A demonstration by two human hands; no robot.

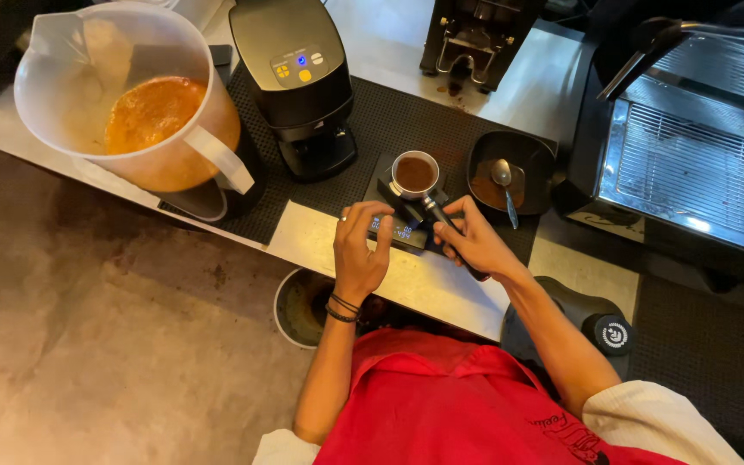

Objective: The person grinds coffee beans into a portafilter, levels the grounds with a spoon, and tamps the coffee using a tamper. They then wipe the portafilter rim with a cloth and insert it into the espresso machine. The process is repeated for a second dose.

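At far left, a clear jug (122, 95) with orange liquid stands at the counter (320, 237) edge; next to it, on the black mat (372, 120), sits a black grinder (299, 82). Your left hand (361, 250) rests at the near left corner of the scale (402, 226), fingers curled and touching its front edge, gripping nothing. The portafilter (415, 176) sits on the scale, its basket filled with brown ground coffee and its handle pointing toward you. Your right hand (475, 241) is closed around that handle. Judged from this, dosing appears complete or nearly so: the basket is loaded and the scale display is lit. The grounds look loose and untamped, and the portafilter is not yet in the machine. Just right of the scale, a black tray (531, 155) holds spare grounds and a spoon (504, 185). At far right stands the espresso machine (699, 164). A bin (290, 306) sits below the counter.
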